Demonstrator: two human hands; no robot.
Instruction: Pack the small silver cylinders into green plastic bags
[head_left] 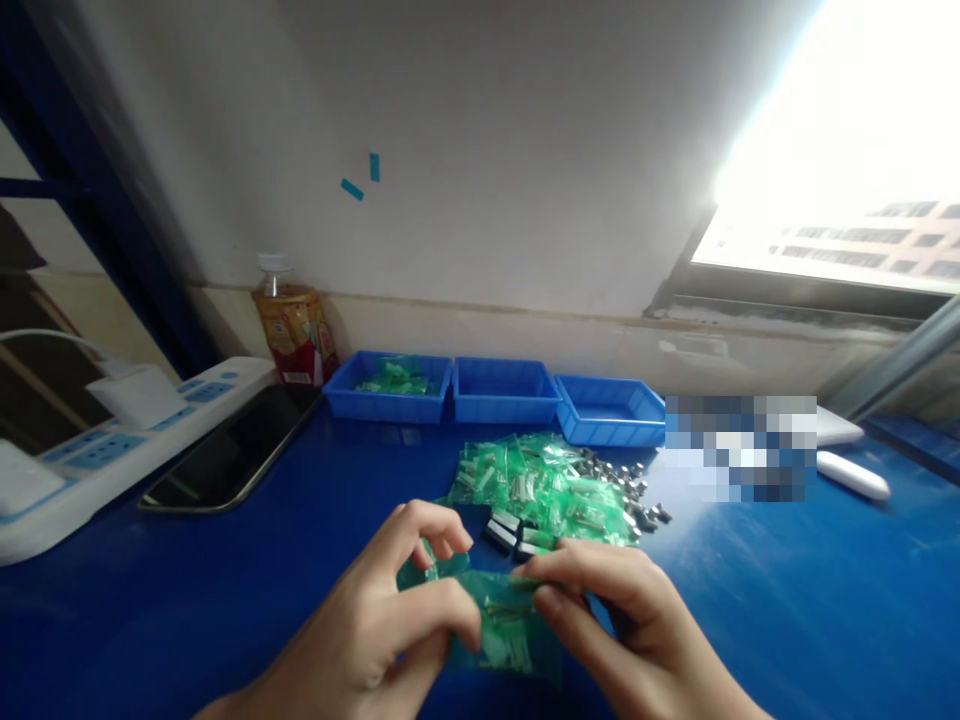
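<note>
A small see-through green plastic bag (pixel 517 645) with pale, thin parts inside hangs between my hands, close to me. My right hand (pixel 622 620) pinches its upper right edge between thumb and index finger. On the bag's left side, my left hand (pixel 397 610) is curled with the thumb against the plastic; its upper fingers are bent over another green piece of plastic (pixel 442 568). Just beyond my hands lie black-and-silver blocks (pixel 502 530). Behind them spreads a heap of similar green bags (pixel 525 475), with small shiny metal pieces (pixel 641 505) at its right.
Three blue trays (pixel 506 408) line the back; the left one holds green bags. At left are a power strip (pixel 97 450) with plugs, a dark phone (pixel 232 460) and a bottle (pixel 296 330). A white stick-like object (pixel 853 475) lies at right on the blue table (pixel 825 600).
</note>
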